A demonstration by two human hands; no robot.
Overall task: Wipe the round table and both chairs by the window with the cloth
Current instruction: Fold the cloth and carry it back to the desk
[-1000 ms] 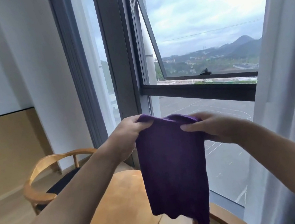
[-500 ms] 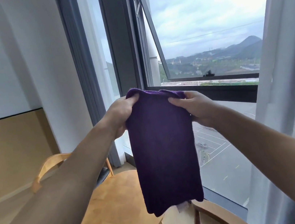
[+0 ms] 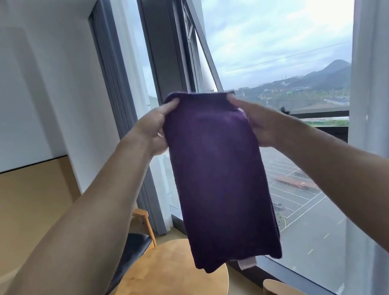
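- The left hand (image 3: 153,130) and right hand (image 3: 257,119) are each pinching a top corner of the purple cloth (image 3: 220,181), which is hanging up in front of the window (image 3: 272,36).
- The cloth is covering the far edge of the round table (image 3: 168,288) below.
- The left forearm is hiding most of one chair (image 3: 137,245).
- Only a corner of the other chair (image 3: 283,292) is showing, cut off at the bottom.
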